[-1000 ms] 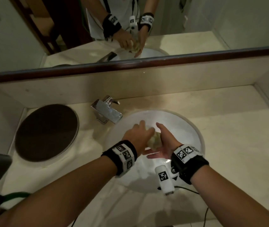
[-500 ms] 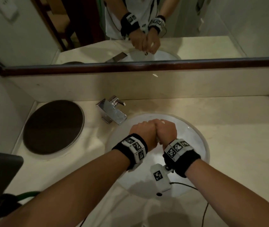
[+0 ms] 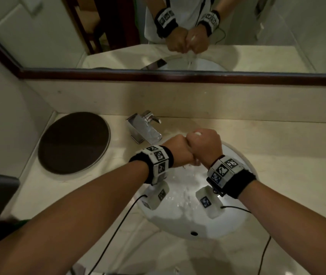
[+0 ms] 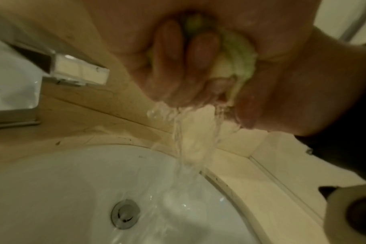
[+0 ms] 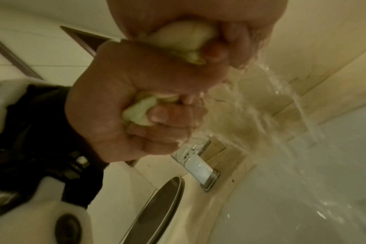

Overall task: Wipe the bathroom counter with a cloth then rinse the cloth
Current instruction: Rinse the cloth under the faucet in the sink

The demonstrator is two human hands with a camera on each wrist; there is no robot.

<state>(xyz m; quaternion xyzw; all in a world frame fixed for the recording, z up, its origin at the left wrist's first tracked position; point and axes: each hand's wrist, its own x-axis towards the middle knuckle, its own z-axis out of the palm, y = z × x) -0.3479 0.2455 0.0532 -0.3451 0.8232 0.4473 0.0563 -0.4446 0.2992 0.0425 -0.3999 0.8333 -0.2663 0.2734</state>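
Both hands are clenched side by side above the white sink basin point(image 3: 233, 221). My left hand point(image 3: 178, 150) and right hand point(image 3: 205, 145) grip one wadded pale yellow-green cloth point(image 3: 196, 133), of which only a small tip shows above the right fist. In the left wrist view the left hand's fingers point(image 4: 178, 57) curl round the cloth point(image 4: 236, 54), and water streams down toward the drain point(image 4: 125, 213). In the right wrist view the cloth point(image 5: 184, 38) bulges between the two fists, and water runs off to the right.
A chrome faucet point(image 3: 146, 130) stands at the basin's back left. A dark round disc point(image 3: 73, 142) lies on the beige counter point(image 3: 287, 155) to the left. A mirror with a dark frame point(image 3: 178, 76) runs along the back wall. Cables trail from both wrists.
The hands were cupped loosely round the balled cloth low in the basin. They have since risen and closed into two tight fists pressed together, and water now streams from the cloth.
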